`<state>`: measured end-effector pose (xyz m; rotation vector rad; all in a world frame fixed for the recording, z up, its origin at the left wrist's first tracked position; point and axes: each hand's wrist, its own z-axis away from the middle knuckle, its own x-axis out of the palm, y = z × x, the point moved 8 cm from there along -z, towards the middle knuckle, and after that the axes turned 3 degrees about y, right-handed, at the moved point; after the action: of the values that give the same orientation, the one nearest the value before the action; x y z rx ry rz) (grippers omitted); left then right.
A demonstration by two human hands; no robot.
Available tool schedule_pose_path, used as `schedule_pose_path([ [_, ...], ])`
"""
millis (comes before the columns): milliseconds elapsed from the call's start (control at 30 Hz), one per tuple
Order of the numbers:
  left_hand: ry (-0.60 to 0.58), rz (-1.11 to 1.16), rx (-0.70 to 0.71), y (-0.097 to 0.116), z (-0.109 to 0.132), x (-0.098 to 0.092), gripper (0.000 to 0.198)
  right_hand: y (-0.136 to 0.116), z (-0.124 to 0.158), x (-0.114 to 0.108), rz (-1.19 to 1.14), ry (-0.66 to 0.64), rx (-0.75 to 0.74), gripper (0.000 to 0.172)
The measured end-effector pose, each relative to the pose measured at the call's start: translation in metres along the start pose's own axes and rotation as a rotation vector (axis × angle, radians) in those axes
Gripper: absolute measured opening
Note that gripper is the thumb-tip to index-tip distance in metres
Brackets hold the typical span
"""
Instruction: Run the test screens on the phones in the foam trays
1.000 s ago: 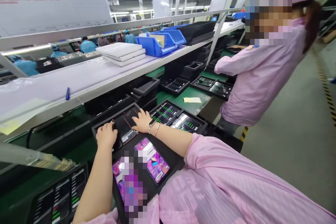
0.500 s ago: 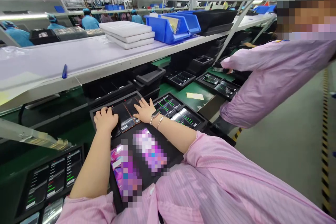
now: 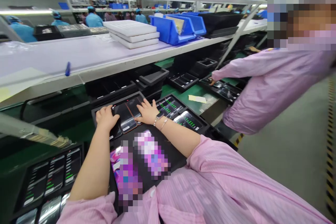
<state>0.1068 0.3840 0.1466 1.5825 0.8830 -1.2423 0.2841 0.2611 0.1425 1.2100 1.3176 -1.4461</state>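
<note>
My left hand (image 3: 106, 118) is curled over the left edge of a dark smartphone (image 3: 125, 119) lying in a black tray (image 3: 118, 102). My right hand (image 3: 148, 111) rests with spread fingers on the phones' right side, a watch and bracelet on its wrist. Two lit phones with pixelated screens (image 3: 151, 154) lie nearer me on the same tray, below my forearms. Further right, a second tray of phones showing green bars (image 3: 170, 106) sits close to my right hand.
A white shelf (image 3: 78, 56) above holds stacked white trays (image 3: 131, 34), blue bins (image 3: 170, 29) and a blue pen (image 3: 68, 69). A co-worker in a pink smock (image 3: 273, 87) stands at right, one hand on a tray (image 3: 222, 89).
The view has tilted and shifted slightly. My hands stay on the phones, and the co-worker's hand has moved down onto the tray at right.
</note>
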Motion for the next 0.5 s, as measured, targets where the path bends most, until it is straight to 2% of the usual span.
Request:
schedule_pose_path([
  [167,-0.039,0.057,0.004,0.012,0.021,0.001,0.069,-0.002,0.018,0.004,0.057,0.051,0.050,0.063],
  [300,-0.032,0.071,-0.071,0.009,0.026,0.008,0.067,0.001,0.021,0.017,0.056,0.008,0.058,0.065],
  [500,-0.036,0.097,-0.087,0.009,0.030,0.014,0.058,0.004,0.019,0.022,0.030,-0.059,0.099,0.068],
])
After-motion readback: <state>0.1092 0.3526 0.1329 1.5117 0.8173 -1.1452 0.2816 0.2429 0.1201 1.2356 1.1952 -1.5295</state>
